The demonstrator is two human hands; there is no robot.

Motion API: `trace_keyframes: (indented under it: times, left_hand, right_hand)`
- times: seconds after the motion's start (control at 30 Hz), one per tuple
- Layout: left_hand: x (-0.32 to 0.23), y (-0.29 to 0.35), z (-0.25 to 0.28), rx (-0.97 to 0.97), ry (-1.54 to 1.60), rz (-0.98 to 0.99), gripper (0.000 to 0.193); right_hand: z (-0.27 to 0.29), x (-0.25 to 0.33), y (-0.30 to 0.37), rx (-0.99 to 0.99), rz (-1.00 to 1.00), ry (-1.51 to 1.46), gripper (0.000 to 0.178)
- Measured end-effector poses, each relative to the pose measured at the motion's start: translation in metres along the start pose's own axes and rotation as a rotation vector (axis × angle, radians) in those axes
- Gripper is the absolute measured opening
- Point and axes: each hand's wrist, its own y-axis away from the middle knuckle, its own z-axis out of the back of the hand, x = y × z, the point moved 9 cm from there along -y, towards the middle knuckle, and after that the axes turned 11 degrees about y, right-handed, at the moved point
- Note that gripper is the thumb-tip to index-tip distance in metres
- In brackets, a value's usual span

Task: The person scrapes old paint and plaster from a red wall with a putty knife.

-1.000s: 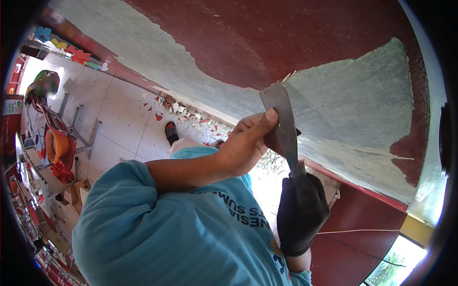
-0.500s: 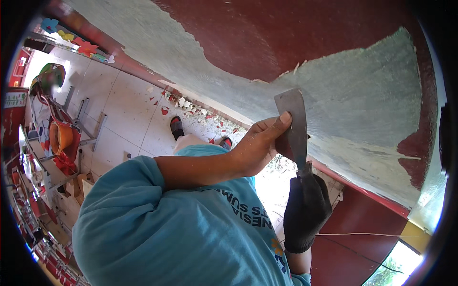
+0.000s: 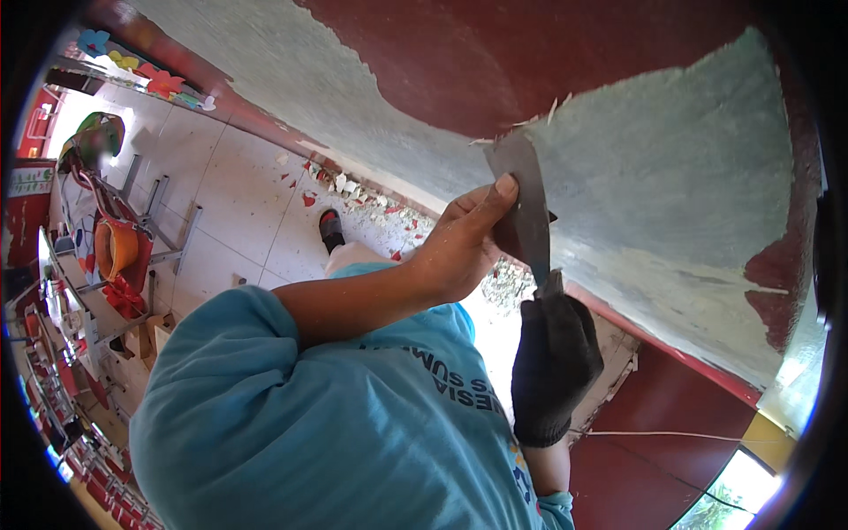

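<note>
Gloved right hand (image 3: 555, 353) grips flat metal scraper (image 3: 523, 205); bare left hand (image 3: 461, 246) presses blade. Keep edge shallow under dark red paint (image 3: 495, 71).

We are finding open passage across the bared grey wall (image 3: 671, 168) at upper right; the red paint edge (image 3: 530, 79) is blocking above the scraper blade (image 3: 521, 199).

Dull metal scraper blade (image 3: 521, 199), rough wall (image 3: 671, 177)

Grey flat-bladed scraper (image 3: 523, 208) stands upright, blade tip against the wall at the red paint's edge
</note>
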Motion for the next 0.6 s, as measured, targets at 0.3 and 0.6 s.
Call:
trace_keyframes:
  times: [0.3, 0.6]
  left_hand:
    - [-0.004, 0.0, 0.015, -0.033, -0.028, -0.019, 0.039]
    - [-0.01, -0.003, 0.013, -0.026, -0.048, -0.028, 0.038]
  right_hand:
    - [-0.018, -0.009, 0.002, -0.035, -0.032, -0.055, 0.026]
    - [-0.021, -0.013, 0.001, -0.029, -0.101, -0.087, 0.026]
